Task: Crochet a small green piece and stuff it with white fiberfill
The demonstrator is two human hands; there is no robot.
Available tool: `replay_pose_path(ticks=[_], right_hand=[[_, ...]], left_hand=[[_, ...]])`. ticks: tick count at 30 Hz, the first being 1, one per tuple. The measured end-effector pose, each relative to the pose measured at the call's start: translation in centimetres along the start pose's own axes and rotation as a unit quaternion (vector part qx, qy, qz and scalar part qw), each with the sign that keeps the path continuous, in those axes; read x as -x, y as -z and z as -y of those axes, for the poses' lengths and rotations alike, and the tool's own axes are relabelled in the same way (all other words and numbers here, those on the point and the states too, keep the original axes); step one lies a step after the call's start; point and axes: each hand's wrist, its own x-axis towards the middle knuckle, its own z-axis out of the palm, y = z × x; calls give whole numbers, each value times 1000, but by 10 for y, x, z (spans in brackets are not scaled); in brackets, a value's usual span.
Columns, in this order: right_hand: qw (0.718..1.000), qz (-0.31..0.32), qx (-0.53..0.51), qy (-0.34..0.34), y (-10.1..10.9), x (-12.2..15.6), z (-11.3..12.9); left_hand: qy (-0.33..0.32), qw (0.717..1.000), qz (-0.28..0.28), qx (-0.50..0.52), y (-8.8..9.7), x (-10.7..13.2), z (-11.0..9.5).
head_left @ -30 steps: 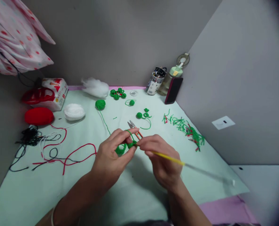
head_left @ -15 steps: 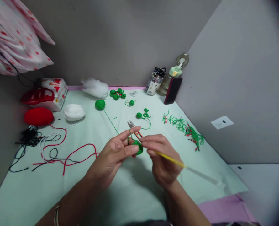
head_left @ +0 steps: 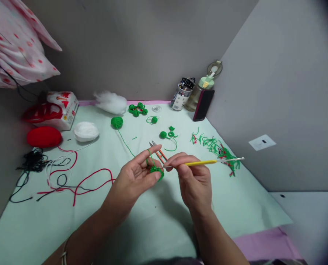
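Pinched between the thumb and fingers of my left hand (head_left: 135,173) is a small green crochet piece (head_left: 157,173). Green yarn loops round the raised index finger and runs back to a green yarn ball (head_left: 117,122). My right hand (head_left: 195,180) grips a crochet hook (head_left: 201,162) by its yellow handle; its thin metal tip meets the green piece, and the other metal end points right. Just behind the fingers lie small scissors (head_left: 160,155) with orange handles, partly hidden by my hands.
At left are a red yarn ball (head_left: 44,137), a white yarn ball (head_left: 86,131) and tangled black cord (head_left: 34,161). Behind are white stuffing (head_left: 111,103) and finished green pieces (head_left: 138,109). A pen cup (head_left: 180,96), phone (head_left: 203,105) and yarn scraps (head_left: 216,149) are at right.
The crochet hook has swung from slanting down to the right to nearly level, its far end now higher. My right hand has turned with it, and the green piece has tilted and shifted slightly left.
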Motion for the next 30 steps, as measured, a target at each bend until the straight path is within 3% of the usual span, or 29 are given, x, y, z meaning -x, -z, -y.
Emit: replay_pose_path(ticks=[5, 9, 12, 16, 18, 24, 30], right_hand=[[999, -30, -19, -40, 2, -4, 4], [992, -45, -76, -86, 2, -7, 6], [996, -23, -51, -68, -1, -5, 5], [994, -6, 104, 31, -7, 0, 3], [992, -22, 116, 45, -7, 2, 2], [998, -46, -4, -36, -1, -1, -1], [991, -62, -66, -102, -5, -7, 1]], left_hand=[[59, 995, 60, 49, 6, -1, -5], [66, 989, 101, 80, 6, -3, -7], [43, 995, 74, 47, 1, -2, -3], [2, 999, 9, -34, -3, 0, 6], [-5, 999, 13, -42, -3, 0, 6], [9, 998, 56, 20, 0, -2, -3], [11, 999, 10, -46, 2, 0, -1]])
